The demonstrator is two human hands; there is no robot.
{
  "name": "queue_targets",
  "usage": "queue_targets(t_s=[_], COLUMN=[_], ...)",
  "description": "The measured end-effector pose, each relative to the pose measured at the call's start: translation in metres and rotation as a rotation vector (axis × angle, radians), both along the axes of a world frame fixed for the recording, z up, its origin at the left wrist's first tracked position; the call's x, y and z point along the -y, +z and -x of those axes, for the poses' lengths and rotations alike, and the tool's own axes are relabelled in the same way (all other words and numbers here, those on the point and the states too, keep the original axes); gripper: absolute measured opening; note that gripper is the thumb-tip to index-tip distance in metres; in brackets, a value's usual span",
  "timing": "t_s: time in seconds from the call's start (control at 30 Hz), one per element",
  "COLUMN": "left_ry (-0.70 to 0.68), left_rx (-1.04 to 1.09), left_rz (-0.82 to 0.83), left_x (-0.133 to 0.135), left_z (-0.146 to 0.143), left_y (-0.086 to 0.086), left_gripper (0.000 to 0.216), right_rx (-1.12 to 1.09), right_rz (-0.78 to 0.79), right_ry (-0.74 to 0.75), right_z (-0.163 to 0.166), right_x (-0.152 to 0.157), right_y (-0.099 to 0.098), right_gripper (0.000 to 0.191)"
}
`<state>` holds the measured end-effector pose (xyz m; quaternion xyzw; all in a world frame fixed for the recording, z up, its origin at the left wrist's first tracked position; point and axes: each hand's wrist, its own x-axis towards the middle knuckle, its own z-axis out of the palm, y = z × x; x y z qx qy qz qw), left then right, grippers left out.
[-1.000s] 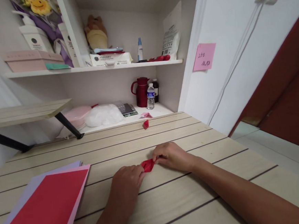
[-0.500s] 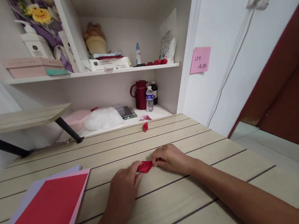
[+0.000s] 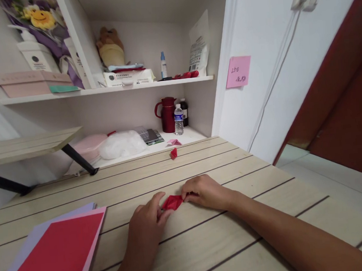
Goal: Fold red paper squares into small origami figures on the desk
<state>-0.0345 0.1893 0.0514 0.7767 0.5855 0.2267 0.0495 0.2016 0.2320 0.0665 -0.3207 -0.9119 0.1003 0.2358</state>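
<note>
A small piece of folded red paper [image 3: 173, 202] lies on the wooden table, creased into a pointed shape. My right hand [image 3: 201, 192] pinches its right end between thumb and fingertips. At the paper's left end is my left hand [image 3: 149, 215], its forefinger lifted and apart from the thumb. The left thumb rests close by the paper's lower edge; whether it touches is hard to tell. Farther back on the table sits another small folded red paper piece [image 3: 173, 153].
Red, pink and lilac paper sheets [image 3: 52, 254] lie stacked at the left. A black-legged raised wooden stand [image 3: 28, 143] is behind them. At the back, shelves hold a dark red jug [image 3: 167, 115], a water bottle [image 3: 179, 119] and a folded pink paper piece [image 3: 174, 142].
My left forefinger has lifted off the folded red paper, opening a gap from the thumb. My right hand keeps its pinch. The whole view has shifted slightly.
</note>
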Motion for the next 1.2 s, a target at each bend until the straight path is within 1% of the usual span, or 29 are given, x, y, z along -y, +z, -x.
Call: queue_targets(t_s=[0.1,0.3,0.47,0.63,0.77,0.93,1.0,1.1,1.2], left_ry=[-0.005,0.032,0.096,0.149,0.15,0.129,0.123,0.13,0.136], left_rx=[0.011,0.042,0.038,0.059,0.085,0.114,0.12,0.114,0.092], left_rz=[-0.002,0.021,0.035,0.054,0.062,0.048,0.041,0.012,-0.07], left_x=[0.001,0.001,-0.002,-0.002,-0.002,-0.005,-0.006,-0.005,-0.002], left_z=[0.0,-0.002,-0.002,0.0,0.001,0.002,0.003,0.004,0.004], left_y=[0.004,0.009,0.007,0.006,0.005,0.003,0.002,0.002,0.003], left_gripper=[0.025,0.026,0.024,0.023,0.023,0.023,0.024,0.024,0.021], right_rx=[-0.008,-0.028,-0.048,-0.06,-0.084,-0.123,-0.155,-0.275,-0.351], right_rz=[0.007,0.02,0.029,0.04,0.043,0.04,0.049,0.105,0.153], right_ry=[0.011,0.026,0.03,0.021,0.02,0.032,0.016,-0.053,-0.103], right_z=[0.001,0.002,0.004,0.006,0.006,0.006,0.007,0.009,0.011], right_x=[0.001,0.003,0.003,0.005,0.004,0.002,0.002,0.004,0.005], right_y=[0.0,0.0,-0.001,0.0,-0.002,-0.006,-0.005,-0.001,0.002], right_gripper=[0.008,0.01,0.012,0.018,0.022,0.019,0.02,0.021,0.018])
